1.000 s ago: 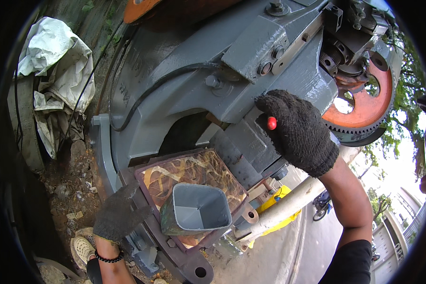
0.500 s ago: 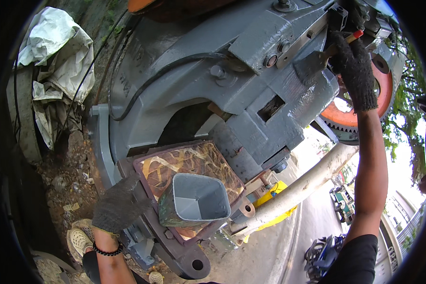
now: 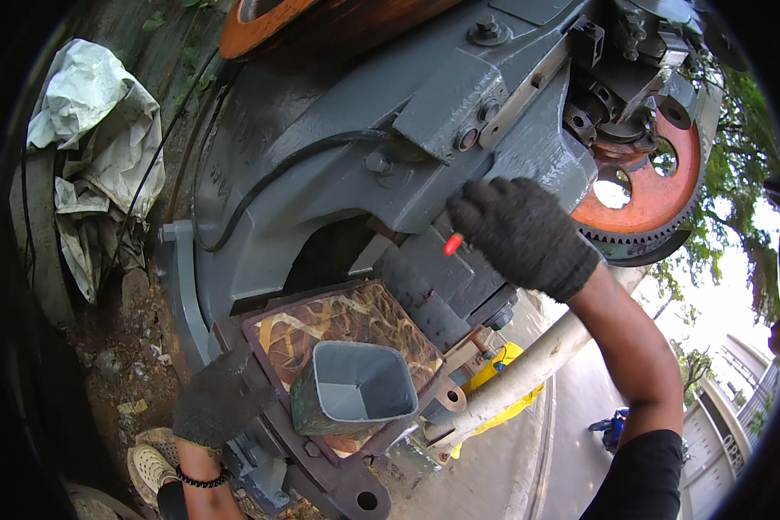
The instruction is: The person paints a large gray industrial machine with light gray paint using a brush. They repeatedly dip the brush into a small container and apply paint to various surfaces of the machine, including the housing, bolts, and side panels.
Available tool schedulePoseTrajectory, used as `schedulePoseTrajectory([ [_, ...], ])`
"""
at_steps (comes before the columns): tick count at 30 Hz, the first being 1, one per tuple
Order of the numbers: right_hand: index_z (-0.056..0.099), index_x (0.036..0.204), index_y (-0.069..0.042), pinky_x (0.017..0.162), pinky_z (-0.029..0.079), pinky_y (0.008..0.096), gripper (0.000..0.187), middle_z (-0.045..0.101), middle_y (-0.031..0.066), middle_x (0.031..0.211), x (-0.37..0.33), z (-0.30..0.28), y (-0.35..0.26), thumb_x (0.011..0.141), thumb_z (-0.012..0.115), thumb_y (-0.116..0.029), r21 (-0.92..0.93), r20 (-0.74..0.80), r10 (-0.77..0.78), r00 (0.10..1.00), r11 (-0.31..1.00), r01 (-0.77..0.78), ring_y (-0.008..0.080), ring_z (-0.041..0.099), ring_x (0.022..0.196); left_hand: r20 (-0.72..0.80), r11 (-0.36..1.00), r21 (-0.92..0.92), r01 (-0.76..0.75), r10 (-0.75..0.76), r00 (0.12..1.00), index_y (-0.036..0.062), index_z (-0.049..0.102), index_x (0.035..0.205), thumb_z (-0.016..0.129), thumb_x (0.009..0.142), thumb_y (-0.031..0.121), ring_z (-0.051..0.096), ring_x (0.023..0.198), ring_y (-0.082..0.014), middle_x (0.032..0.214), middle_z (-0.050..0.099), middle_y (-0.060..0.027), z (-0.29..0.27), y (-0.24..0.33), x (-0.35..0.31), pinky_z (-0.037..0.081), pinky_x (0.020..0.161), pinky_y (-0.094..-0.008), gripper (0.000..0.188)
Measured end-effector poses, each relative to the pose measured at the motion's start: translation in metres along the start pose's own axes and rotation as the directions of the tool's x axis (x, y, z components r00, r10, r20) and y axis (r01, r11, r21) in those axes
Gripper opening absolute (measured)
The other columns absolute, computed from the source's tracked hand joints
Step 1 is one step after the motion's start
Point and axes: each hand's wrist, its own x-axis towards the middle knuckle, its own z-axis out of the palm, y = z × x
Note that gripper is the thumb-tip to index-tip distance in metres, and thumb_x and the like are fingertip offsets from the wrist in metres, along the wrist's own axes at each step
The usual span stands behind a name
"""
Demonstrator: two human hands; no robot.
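Observation:
My right hand [image 3: 529,236], in a dark knit glove, is closed round a paintbrush [image 3: 452,245] at the front of the grey machine [image 3: 321,173]. Only the red tip of the handle shows; the bristles are hidden behind the hand. Wet-looking grey paint shines on the machine's casting above the hand. My left hand [image 3: 221,394], gloved too, lies with fingers stretched over the edge of the dark metal bed. Beside it, a square-mouthed container [image 3: 355,390] with grey paint inside stands on a brown patterned board [image 3: 321,303].
An orange gear wheel [image 3: 646,191] sits at the machine's right, and another orange wheel [image 3: 277,26] at the top. A black cable [image 3: 260,178] curves along the casting. Crumpled white sheeting [image 3: 104,113] hangs at left. A pale pole [image 3: 529,355] slants past a yellow thing [image 3: 503,368].
My right hand has come down and left with the paintbrush, from beside the upper casting to the machine's lower front. My left hand stays at the bed's edge. The view has shifted slightly.

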Motion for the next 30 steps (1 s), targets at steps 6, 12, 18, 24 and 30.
schedulePoseTrajectory([
  [6,0.068,0.107,-0.010,0.081,0.055,0.0456,0.021,0.066,0.0122,0.101,-0.006,-0.007,-0.037,0.088,0.066,-0.019,0.244,-0.166,0.043,0.985,0.970,-0.001,0.0328,0.067,0.091,-0.008,1.000,-0.002,0.004,-0.004,1.000,0.0018,0.051,0.150,0.078,0.086,0.052,0.056,0.135,-0.0410,0.146,0.058,-0.0271,-0.014,0.016,-0.010,0.046,0.113,-0.0460,0.086],
  [12,0.068,0.116,-0.005,0.092,0.053,0.0442,0.033,0.069,0.0132,0.112,-0.031,-0.038,0.028,0.085,0.070,-0.015,0.195,-0.479,0.363,0.799,0.932,-0.307,0.0335,0.067,0.104,-0.020,1.000,-0.014,0.026,-0.026,0.999,0.0025,0.053,0.149,0.078,0.086,0.054,0.056,0.135,-0.0405,0.146,0.058,-0.0267,-0.011,0.016,-0.008,0.046,0.113,-0.0456,0.085],
  [18,0.068,0.112,-0.008,0.085,0.053,0.0435,0.026,0.066,0.0093,0.104,-0.037,-0.017,0.034,0.086,0.066,-0.014,0.050,-0.390,0.240,0.889,0.970,-0.240,0.0306,0.066,0.097,-0.004,1.000,0.003,-0.025,0.025,1.000,0.0023,0.053,0.148,0.079,0.085,0.050,0.057,0.134,-0.0394,0.145,0.059,-0.0248,-0.008,0.016,-0.003,0.046,0.113,-0.0452,0.084],
  [24,0.065,0.126,-0.009,0.075,0.054,0.0450,0.044,0.067,0.0157,0.123,-0.040,-0.011,-0.042,0.084,0.073,-0.022,0.100,-0.025,0.039,0.999,0.994,-0.037,0.0303,0.069,0.098,0.062,0.998,-0.062,0.033,-0.029,0.998,0.0020,0.053,0.148,0.079,0.085,0.047,0.057,0.134,-0.0393,0.145,0.059,-0.0254,-0.012,0.019,0.000,0.047,0.113,-0.0450,0.082],
  [30,0.068,0.127,-0.011,0.085,0.056,0.0465,0.050,0.070,0.0175,0.124,-0.058,-0.031,-0.012,0.079,0.082,-0.010,0.181,-0.278,0.281,0.919,0.954,-0.238,0.0355,0.071,0.101,0.017,1.000,0.010,0.027,-0.027,1.000,0.0025,0.054,0.148,0.078,0.086,0.046,0.056,0.135,-0.0392,0.145,0.059,-0.0260,-0.010,0.019,-0.003,0.046,0.113,-0.0450,0.080],
])
